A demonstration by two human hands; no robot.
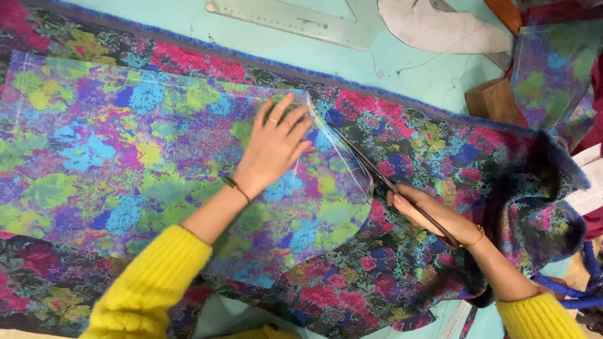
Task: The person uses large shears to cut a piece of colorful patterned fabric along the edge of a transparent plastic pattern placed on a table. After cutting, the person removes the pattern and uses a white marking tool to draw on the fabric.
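While the left hand (274,145) presses flat, fingers spread, the right hand's (422,210) grip clamps scissors (377,172).

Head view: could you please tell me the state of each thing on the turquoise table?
Multicoloured floral fabric: spread flat, right end bunched.
Paler cut floral fabric piece: lying flat on top.
Left hand: pressed flat on the paler piece.
Right hand: gripping the long dark scissors, blades along the piece's edge.
Clear plastic ruler: lying unused.

Sewing workshop, floral fabric (440,157) spread on turquoise cutting table (408,69), clear pattern ruler (301,19)
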